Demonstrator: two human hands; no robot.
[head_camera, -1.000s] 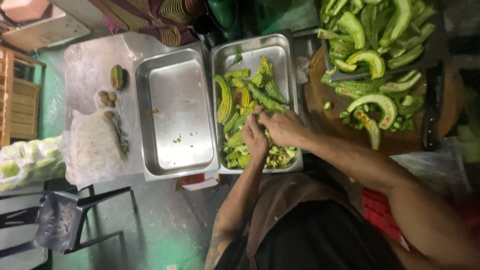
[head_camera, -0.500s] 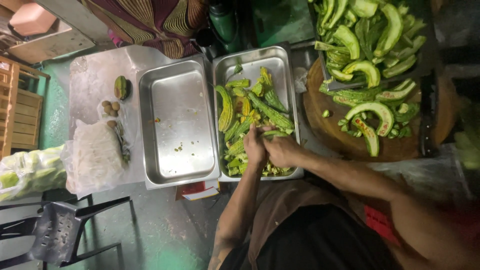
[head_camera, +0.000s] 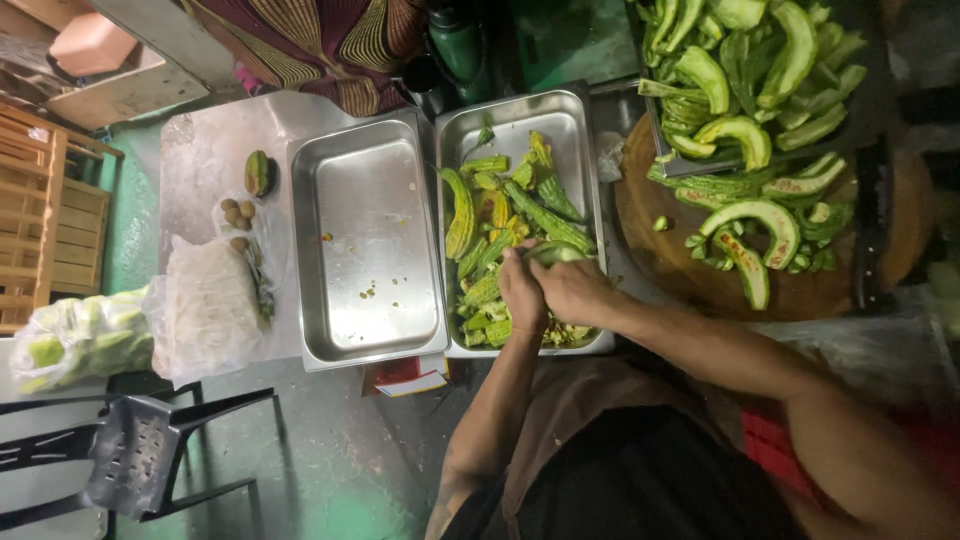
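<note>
Green gourd half (head_camera: 556, 253) sat gripped between both hands (head_camera: 548, 290), closed around it above the right-hand steel tray (head_camera: 590, 150); scooping seemed underway, needing a steady hold.

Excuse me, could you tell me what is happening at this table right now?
A person holds a green gourd piece in both hands, left hand and right hand, over a steel tray full of cut bitter gourd. Beside it, a second steel tray holds only scraps. More halved gourds lie on a round wooden board.
</note>
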